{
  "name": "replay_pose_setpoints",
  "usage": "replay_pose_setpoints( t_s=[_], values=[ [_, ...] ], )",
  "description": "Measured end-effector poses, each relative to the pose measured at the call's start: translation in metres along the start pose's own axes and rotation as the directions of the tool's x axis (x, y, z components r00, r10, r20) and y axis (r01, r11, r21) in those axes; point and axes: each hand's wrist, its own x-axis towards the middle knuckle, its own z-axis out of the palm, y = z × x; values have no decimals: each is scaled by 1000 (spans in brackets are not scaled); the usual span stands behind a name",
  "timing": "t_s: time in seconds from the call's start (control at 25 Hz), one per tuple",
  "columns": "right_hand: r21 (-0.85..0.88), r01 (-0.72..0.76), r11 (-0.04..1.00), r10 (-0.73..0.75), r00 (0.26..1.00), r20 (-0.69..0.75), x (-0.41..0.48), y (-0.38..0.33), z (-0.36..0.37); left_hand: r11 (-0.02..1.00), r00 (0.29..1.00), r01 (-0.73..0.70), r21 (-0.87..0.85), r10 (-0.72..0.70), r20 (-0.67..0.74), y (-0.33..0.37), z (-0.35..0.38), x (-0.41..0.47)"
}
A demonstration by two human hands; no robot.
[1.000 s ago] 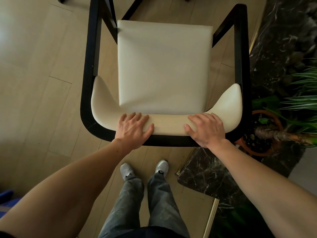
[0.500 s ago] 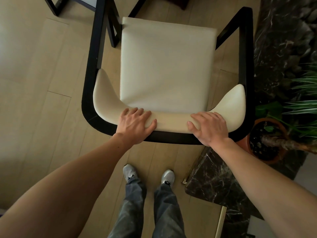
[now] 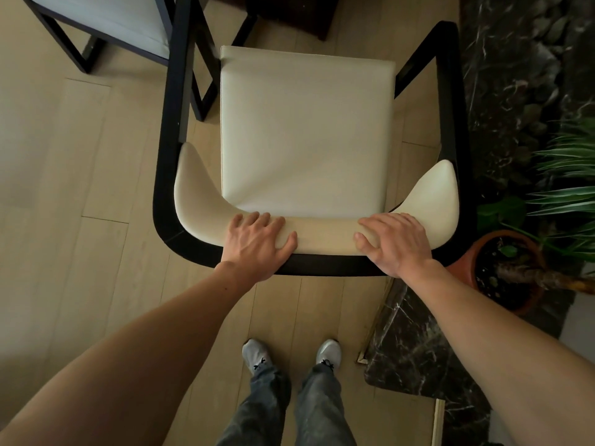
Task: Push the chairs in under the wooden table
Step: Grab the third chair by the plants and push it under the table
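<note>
Second chair (image 3: 106,24) close left, potted plant (image 3: 508,272) close right.

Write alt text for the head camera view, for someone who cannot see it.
Seen from above, a person's left hand and right hand grip the cream padded backrest of a black-framed chair on a pale wood floor. A potted plant stands at right; a second chair shows top left.

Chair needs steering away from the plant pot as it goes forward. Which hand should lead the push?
Probably the right hand. It grips the backrest at the end nearest the terracotta pot, so pushing harder there should swing the chair's front leftward. The left hand grips nearer the middle.
</note>
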Motion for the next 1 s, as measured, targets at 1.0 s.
replay_pose_setpoints(
  t_s=[1.0],
  values=[
    [13,-23,1000,22,998,56,123,34,-61,999,994,-20,32,24,-107,-5,-53,130]
  ],
)
